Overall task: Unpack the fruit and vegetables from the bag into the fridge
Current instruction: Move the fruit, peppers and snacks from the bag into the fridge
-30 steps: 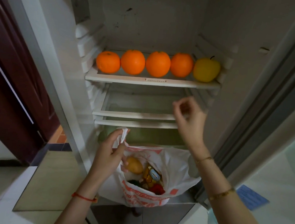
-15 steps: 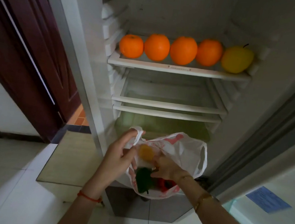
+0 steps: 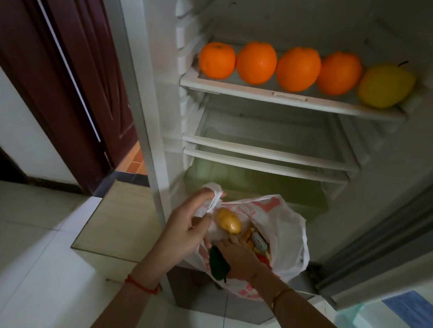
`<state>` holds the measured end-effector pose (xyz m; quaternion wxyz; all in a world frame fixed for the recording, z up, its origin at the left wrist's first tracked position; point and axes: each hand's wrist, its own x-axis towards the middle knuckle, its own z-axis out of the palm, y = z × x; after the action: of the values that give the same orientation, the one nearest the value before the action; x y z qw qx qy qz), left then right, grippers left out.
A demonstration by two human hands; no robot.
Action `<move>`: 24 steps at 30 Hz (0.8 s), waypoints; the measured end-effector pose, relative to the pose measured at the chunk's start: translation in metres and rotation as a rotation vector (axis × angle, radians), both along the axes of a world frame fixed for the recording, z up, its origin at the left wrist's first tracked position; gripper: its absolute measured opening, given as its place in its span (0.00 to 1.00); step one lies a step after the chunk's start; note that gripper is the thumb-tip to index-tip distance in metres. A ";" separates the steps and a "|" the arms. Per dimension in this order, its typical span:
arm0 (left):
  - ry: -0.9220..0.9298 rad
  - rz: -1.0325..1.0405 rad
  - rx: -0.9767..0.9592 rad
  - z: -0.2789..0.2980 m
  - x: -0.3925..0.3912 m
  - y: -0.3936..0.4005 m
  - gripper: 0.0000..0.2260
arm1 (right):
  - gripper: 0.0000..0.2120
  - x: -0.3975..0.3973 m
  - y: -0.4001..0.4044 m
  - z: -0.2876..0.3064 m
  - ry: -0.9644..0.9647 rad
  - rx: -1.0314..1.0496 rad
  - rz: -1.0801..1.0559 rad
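Note:
A white plastic bag (image 3: pixel 288 227) with red print hangs open in front of the fridge's bottom drawer. My left hand (image 3: pixel 188 228) pinches its left handle and holds it up. My right hand (image 3: pixel 239 260) is inside the bag's mouth, closed around a dark green vegetable (image 3: pixel 217 266) at the near rim. A yellow-brown potato-like piece (image 3: pixel 228 221) lies at the top of the bag, with red and packaged items (image 3: pixel 257 242) beside it. Several oranges (image 3: pixel 256 62) and a yellow fruit (image 3: pixel 386 85) sit in a row on the top shelf (image 3: pixel 289 97).
Two lower fridge shelves (image 3: pixel 268 154) hold nothing, above a greenish drawer (image 3: pixel 256 185). The fridge door (image 3: pixel 400 281) stands open at the right. A dark wooden door (image 3: pixel 58 62) is at the left, and a low box (image 3: pixel 118 220) stands on the tiled floor.
My right hand came down from the middle shelf into the bag and closed on the green vegetable. The view has moved closer and lower. My left hand still holds the handle.

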<state>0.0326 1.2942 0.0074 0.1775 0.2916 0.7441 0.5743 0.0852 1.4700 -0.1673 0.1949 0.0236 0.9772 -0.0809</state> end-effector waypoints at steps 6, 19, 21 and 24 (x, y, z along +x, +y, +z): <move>0.005 0.004 0.012 0.006 -0.007 0.002 0.27 | 0.40 -0.004 0.022 0.023 0.084 -0.411 -0.222; -0.041 0.048 0.002 0.014 -0.019 0.018 0.24 | 0.39 0.004 0.056 0.122 0.056 -1.606 -0.689; -0.049 0.051 0.007 0.014 -0.019 0.021 0.24 | 0.42 0.007 0.058 0.126 0.053 -1.692 -0.617; -0.040 0.049 0.005 0.012 -0.021 0.023 0.24 | 0.40 0.009 0.058 0.138 0.079 -1.740 -0.540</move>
<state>0.0113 1.3177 0.0193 0.1772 0.2621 0.7460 0.5860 0.0940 1.5285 -0.0294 0.0848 0.0937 0.5385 -0.8331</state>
